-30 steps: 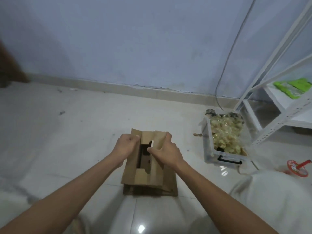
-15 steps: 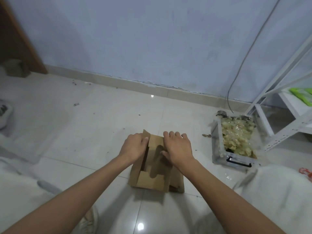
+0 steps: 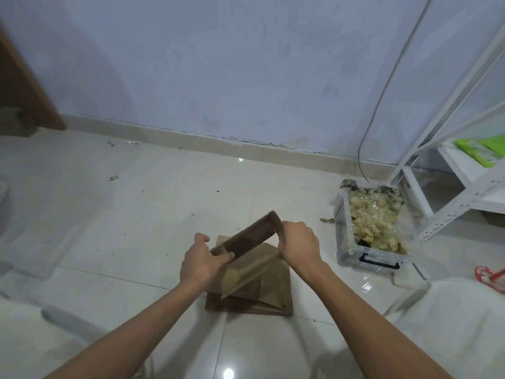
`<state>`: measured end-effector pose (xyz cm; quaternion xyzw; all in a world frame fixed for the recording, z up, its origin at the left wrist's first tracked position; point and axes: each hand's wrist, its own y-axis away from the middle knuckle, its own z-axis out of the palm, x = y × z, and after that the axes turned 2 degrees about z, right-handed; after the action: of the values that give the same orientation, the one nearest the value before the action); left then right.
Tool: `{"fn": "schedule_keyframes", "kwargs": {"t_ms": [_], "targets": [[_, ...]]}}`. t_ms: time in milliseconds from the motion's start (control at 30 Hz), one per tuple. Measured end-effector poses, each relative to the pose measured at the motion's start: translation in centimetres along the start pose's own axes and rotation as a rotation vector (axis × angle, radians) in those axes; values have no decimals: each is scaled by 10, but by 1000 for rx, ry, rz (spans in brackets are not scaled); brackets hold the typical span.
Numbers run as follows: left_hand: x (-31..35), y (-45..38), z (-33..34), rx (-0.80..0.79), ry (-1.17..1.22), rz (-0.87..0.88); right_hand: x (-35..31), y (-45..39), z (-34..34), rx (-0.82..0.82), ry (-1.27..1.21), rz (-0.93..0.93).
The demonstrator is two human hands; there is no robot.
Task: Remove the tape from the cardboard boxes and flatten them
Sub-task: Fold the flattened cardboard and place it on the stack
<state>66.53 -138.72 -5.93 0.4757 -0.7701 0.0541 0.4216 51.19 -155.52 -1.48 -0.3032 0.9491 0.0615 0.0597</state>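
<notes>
A small brown cardboard box (image 3: 247, 239), partly collapsed, is held tilted above the floor in front of me. My left hand (image 3: 200, 259) grips its lower left end, fingers curled round the edge. Its upper right end is gripped by my right hand (image 3: 299, 243). Under it lies a stack of flattened cardboard (image 3: 267, 294) on the tiled floor. No tape is plainly visible on the held box.
A clear plastic bin (image 3: 352, 258) full of crumpled tape scraps stands to the right. Behind it rises a white metal shelf (image 3: 448, 170) holding a green packet (image 3: 482, 149). A red tape dispenser (image 3: 490, 277) lies at the far right. A cable (image 3: 382, 86) hangs down the wall.
The box was pressed down on the stack with both hands on its flaps; now it is lifted and turned, collapsed narrower, one hand at each end.
</notes>
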Motion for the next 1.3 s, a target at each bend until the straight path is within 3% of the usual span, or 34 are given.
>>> {"fn": "schedule_keyframes", "kwargs": {"t_ms": [67,133,200,400,567,633,833,933,1033,1100,1167,1300], "targets": [[-11,0,3,-45,291,-246,3,4,0,42,-55,23],[-18,1,5,-103,451,-361,4,7,2,63,-118,58],[-16,3,7,-109,468,-341,2,11,5,57,-156,62],[-10,3,-4,2,187,-192,-3,18,5,-26,-284,45],[-15,1,-30,-302,784,-191,23,9,9,-56,-610,206],[-16,-3,-41,-373,895,-159,30,7,6,-87,-726,216],[-31,-21,-49,-260,949,-407,24,25,10,-254,-965,182],[-43,-29,-52,-395,924,-520,21,33,11,-372,-1078,132],[-44,-31,-53,-482,828,-507,28,37,8,-541,-1484,181],[-45,-30,-50,-469,721,-452,38,32,5,-528,-1700,282],[-50,-30,-45,-417,640,-373,45,26,0,-457,-1647,339],[-48,-21,-43,-334,648,-206,48,24,-3,-384,-1106,296]]}}
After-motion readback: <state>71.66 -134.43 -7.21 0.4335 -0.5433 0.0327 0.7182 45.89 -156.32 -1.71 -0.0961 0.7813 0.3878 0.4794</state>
